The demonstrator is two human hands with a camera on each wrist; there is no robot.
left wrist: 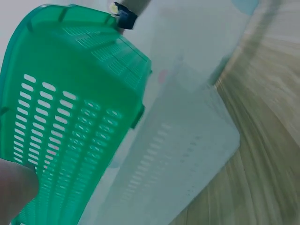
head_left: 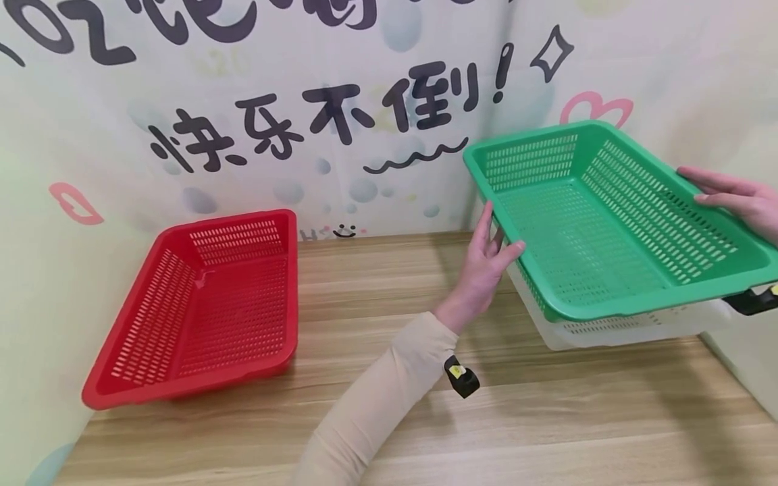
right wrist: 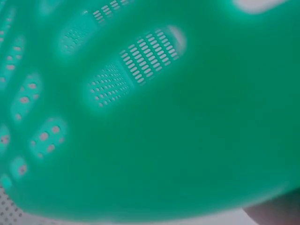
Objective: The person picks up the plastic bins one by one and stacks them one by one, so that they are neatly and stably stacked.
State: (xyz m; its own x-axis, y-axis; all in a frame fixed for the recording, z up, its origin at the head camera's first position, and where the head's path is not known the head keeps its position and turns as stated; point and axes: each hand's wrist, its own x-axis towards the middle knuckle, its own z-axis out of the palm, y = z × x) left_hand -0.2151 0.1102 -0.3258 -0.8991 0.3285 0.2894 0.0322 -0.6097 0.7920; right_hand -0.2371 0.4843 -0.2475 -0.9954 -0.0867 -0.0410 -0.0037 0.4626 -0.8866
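Note:
A green slotted basket point(head_left: 608, 223) is held up off the table, tilted, between both hands. My left hand point(head_left: 495, 239) grips its left rim, fingers up along the outer wall and thumb over the edge. At the far right, my right hand point(head_left: 717, 192) holds the opposite rim. Just under the green basket sits a white basket point(head_left: 638, 327) on the table. The left wrist view shows the green basket point(left wrist: 70, 117) beside the white basket point(left wrist: 187, 154), with a fingertip point(left wrist: 16, 187) at the lower left. The green basket point(right wrist: 187, 117) fills the blurred right wrist view.
An empty red basket point(head_left: 206, 304) leans against the left wall on the wooden table point(head_left: 547, 418). A printed wall with black lettering closes the back, and another wall closes the right side behind the baskets.

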